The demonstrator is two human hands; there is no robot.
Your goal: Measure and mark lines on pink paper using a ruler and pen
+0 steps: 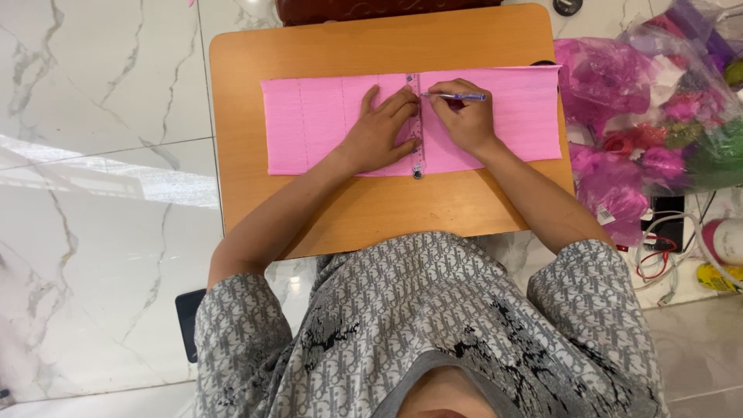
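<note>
A long pink sheet of crepe paper [309,124] lies flat across a small orange wooden table [371,209]. Faint vertical lines cross its left half. A narrow ruler [418,159] stands across the sheet near its middle. My left hand [379,131] presses flat on the paper and the ruler, fingers spread. My right hand [462,118] grips a blue pen [460,97], its tip against the ruler's edge near the top of the sheet.
Clear bags of pink, purple and green material [642,116] are heaped on the marble floor at the right, with cables [658,248] and a pink-white bottle [724,240] nearby. A dark chair back [371,9] stands beyond the table's far edge.
</note>
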